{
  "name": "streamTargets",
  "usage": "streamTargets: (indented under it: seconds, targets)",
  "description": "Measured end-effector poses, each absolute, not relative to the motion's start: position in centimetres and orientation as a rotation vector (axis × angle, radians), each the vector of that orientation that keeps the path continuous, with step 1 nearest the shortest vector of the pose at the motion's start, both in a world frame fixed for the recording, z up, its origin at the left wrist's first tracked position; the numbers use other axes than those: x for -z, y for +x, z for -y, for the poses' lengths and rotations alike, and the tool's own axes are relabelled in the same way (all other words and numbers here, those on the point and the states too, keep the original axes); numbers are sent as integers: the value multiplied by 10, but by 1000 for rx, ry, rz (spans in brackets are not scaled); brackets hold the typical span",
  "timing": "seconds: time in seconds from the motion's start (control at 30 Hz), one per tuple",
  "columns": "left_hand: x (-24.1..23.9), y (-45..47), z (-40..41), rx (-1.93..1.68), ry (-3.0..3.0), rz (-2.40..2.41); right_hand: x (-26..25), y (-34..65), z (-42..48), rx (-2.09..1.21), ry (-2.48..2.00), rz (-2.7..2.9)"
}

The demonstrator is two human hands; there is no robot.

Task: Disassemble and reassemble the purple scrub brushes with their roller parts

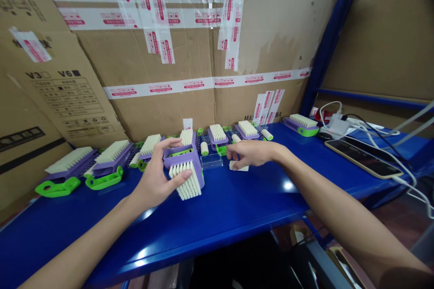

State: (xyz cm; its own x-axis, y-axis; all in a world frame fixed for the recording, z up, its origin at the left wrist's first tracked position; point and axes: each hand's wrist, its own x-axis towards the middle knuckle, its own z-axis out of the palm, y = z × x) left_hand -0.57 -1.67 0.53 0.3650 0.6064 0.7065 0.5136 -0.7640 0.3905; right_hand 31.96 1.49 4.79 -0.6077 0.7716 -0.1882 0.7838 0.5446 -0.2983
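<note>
Purple brush in left hand, white block at right hand.

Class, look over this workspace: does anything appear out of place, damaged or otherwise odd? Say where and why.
Mildly, yes. One purple brush sits at the far right, apart from the others, beside tangled cables and a phone. Behind, the cardboard looks worn: its top edge is ragged and tape strips cross it. Nothing appears spilled.
</note>
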Motion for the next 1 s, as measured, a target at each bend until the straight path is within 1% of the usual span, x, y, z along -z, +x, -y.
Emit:
streamTargets:
  seconds: [0.7,1.0]
  targets:
    - [-5,-7,16,-1357,2523,-1032,-50,320,-14,466,1399,-2729]
    - [-5,-7,15,-1363,2534,-1047,-47,322,-16,298,1467,-2728]
